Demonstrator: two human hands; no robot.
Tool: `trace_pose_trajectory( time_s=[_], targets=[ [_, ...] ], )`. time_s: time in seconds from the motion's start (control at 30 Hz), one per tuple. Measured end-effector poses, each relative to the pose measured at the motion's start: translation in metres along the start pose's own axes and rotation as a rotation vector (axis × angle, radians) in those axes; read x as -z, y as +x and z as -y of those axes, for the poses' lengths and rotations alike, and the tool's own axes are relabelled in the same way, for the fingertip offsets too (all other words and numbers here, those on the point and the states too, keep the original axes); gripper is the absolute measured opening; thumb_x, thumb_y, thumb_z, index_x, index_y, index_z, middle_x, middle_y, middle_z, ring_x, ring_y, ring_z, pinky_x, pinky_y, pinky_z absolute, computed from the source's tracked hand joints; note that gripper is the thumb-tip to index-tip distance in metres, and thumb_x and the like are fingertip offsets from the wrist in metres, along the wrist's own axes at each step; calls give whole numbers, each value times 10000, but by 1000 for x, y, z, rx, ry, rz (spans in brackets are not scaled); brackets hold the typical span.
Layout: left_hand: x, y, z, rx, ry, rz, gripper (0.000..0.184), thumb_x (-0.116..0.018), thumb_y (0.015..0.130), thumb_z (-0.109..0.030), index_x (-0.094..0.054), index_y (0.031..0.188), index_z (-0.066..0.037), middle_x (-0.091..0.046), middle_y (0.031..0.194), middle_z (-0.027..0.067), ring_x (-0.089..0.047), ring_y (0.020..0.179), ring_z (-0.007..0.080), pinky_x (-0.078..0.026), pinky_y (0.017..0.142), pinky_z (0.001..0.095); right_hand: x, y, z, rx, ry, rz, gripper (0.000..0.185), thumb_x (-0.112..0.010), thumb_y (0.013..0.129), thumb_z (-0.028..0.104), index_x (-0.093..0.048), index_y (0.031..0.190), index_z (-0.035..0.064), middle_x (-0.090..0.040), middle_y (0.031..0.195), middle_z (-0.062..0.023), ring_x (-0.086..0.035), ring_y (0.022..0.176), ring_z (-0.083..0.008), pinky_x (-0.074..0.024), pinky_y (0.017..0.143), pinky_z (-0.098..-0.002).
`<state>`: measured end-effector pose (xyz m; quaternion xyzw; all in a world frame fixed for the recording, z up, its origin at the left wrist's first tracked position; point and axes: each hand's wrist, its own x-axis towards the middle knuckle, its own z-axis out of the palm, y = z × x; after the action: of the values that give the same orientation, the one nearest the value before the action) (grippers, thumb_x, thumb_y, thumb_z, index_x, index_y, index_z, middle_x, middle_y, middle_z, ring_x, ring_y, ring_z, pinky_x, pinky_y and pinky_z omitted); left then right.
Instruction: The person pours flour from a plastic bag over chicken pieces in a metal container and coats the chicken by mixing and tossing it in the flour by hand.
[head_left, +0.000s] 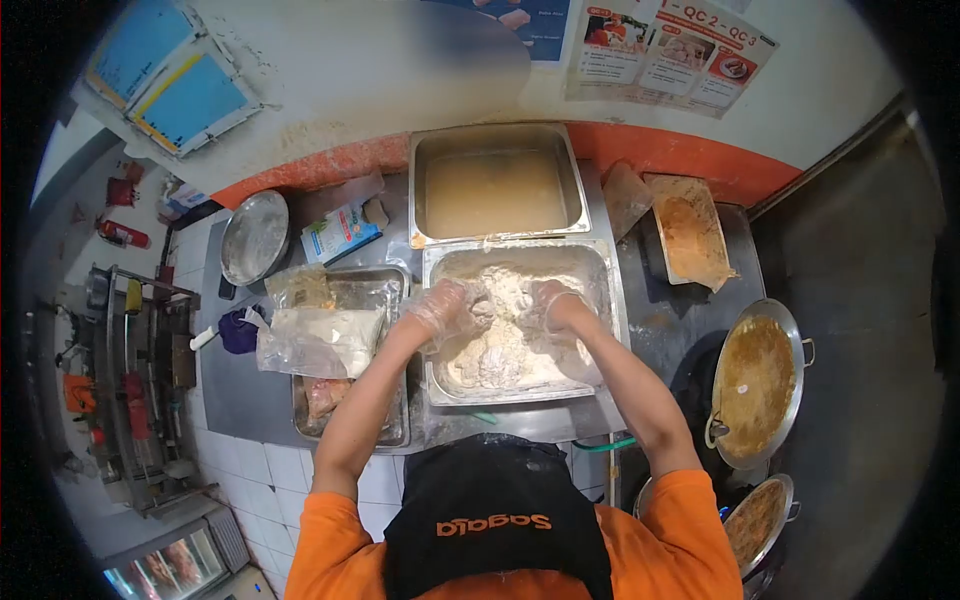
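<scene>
Both hands wear clear plastic gloves and reach into a steel pan (432,372) of white flour (500,365). On the pan's left side, my left hand (450,306) curls its fingers around a floury lump too coated to identify. Across from it, my right hand (555,303) bends inward, its fingers closed and partly hidden in the flour; what they hold does not show. Clumps and loose flour lie between the hands. Directly behind stands a second steel pan (418,190) with cloudy tan liquid (495,195).
To the left are a steel tray (400,425) with bagged food, a plastic bag (325,340), a round metal bowl (255,240) and a blue box (342,235). On the right stand a crumb-covered container (692,235) and two wide pans of oil (757,385), (760,520).
</scene>
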<state>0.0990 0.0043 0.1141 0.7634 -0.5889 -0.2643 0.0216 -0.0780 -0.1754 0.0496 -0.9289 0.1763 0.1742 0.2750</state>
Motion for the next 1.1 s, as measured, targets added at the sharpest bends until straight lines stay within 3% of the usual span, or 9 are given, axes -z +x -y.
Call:
trace_pose_trajectory(
  time_s=[0.07, 0.17, 0.27, 0.37, 0.47, 0.67, 0.77, 0.87, 1.1],
  targets=[
    [-15, 13, 16, -8, -160, -107, 279, -730, 733, -288, -708, 921, -83, -697, 956, 185, -671, 847, 325, -538, 785, 395, 13, -16, -6, 96, 192, -92, 475, -725, 759, 150, -560, 1181, 9, -651, 1073, -228, -623, 1041, -366, -495, 914, -398],
    [-4, 6, 15, -186, -522, -329, 379, -780, 692, -259, -695, 1004, -62, -703, 932, 177, -668, 809, 293, -536, 788, 376, 18, -26, -12, 40, -92, -194, 550, -742, 738, 138, -531, 1234, 32, -645, 1074, -227, -615, 1042, -375, -489, 909, -396],
    [1, 11, 12, -111, -313, -396, 419, -804, 699, -239, -682, 1057, -59, -715, 935, 127, -673, 826, 243, -535, 795, 356, 16, -39, -14, 31, 332, -241, 566, -742, 731, 122, -515, 1241, 29, -625, 1082, -242, -605, 1040, -382, -483, 898, -400],
    [20, -1, -16, -88, -683, -445, 445, -813, 716, -240, -672, 1105, -76, -714, 960, 84, -666, 875, 189, -528, 815, 327, 20, -48, -4, -11, 487, -198, 525, -731, 727, 105, -536, 1207, 23, -613, 1067, -251, -601, 1029, -389, -481, 886, -408],
    [19, 2, -14, -43, -730, -403, 422, -817, 723, -229, -677, 1091, -79, -706, 980, 62, -642, 905, 151, -521, 837, 311, 22, -57, 2, -51, 69, -145, 429, -730, 725, 44, -596, 1128, -11, -624, 1067, -226, -614, 1002, -340, -492, 835, -394],
    [-13, 28, -3, -128, -586, -432, 457, -843, 700, -283, -679, 1075, -80, -707, 969, 59, -646, 871, 144, -525, 818, 305, 24, -54, 5, -120, -61, -225, 358, -743, 721, 55, -639, 1058, -9, -661, 983, -208, -643, 946, -338, -509, 809, -402],
    [-3, 20, -15, -141, -801, -360, 504, -855, 680, -309, -671, 1095, -89, -706, 955, 50, -651, 861, 137, -531, 807, 303, 12, -47, -10, 112, 275, -360, 383, -748, 762, 190, -616, 1071, 7, -660, 1022, -220, -631, 972, -375, -506, 860, -423],
    [14, 16, -30, 35, -364, -302, 542, -866, 658, -309, -662, 1113, -98, -702, 916, 53, -650, 843, 126, -539, 800, 310, 5, -44, -2, 104, 463, -382, 373, -740, 785, 224, -632, 1089, 37, -669, 1028, -208, -640, 975, -361, -510, 858, -421],
    [-11, 37, -15, -251, -965, -318, 629, -803, 748, -277, -536, 1279, -71, -656, 1095, 89, -635, 970, 191, -543, 862, 347, 21, -62, 37, 46, 339, -503, 402, -732, 817, 317, -652, 1126, 73, -698, 1015, -171, -664, 902, -325, -515, 817, -369]
  ],
)
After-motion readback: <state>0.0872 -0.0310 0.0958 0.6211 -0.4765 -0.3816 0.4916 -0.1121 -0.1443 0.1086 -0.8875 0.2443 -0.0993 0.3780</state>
